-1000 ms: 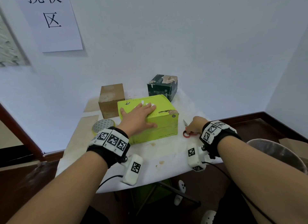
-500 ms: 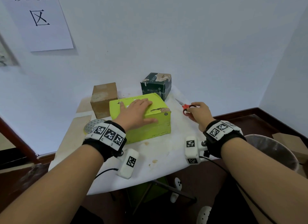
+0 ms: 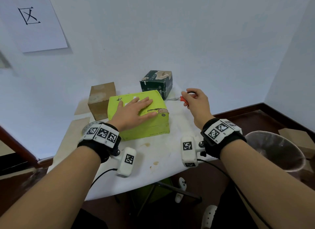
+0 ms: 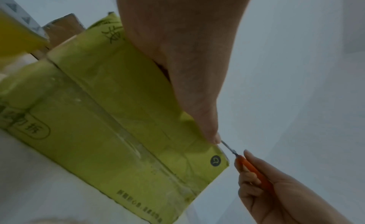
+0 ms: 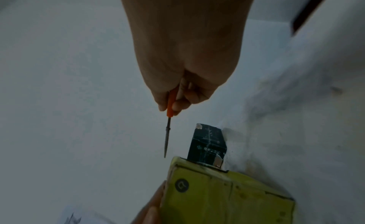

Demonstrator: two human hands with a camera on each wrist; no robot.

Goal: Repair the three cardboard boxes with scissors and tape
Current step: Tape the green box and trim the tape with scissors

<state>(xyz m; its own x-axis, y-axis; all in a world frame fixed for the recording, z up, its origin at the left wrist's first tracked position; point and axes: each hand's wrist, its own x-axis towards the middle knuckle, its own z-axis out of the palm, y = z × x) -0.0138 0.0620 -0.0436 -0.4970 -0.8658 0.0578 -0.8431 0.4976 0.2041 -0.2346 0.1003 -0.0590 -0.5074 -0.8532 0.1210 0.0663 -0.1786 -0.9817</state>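
A lime-green cardboard box (image 3: 146, 124) (image 4: 110, 118) (image 5: 217, 199) sits mid-table with a torn strip on its top near the right edge. My left hand (image 3: 134, 111) lies flat on its lid, fingers straight. My right hand (image 3: 196, 101) is raised to the right of the box and grips the red-handled scissors (image 3: 183, 99) (image 4: 248, 166) (image 5: 169, 111), blades closed and pointing left toward the dark green box (image 3: 156, 84) (image 5: 207, 144) behind. A brown box (image 3: 100, 99) stands at the back left. A tape roll (image 3: 88, 128) lies left of the green box, partly hidden by my left wrist.
The boxes rest on a small white-covered table (image 3: 170, 153) pushed against a white wall. A grey waste bin (image 3: 276, 150) stands on the floor at the right, with cardboard (image 3: 296, 136) beyond it. A paper sign (image 3: 32, 19) hangs on the wall upper left.
My right hand lifted the scissors off the table and carried them up and back, beside the dark green box. My left hand stayed flat on the green box.
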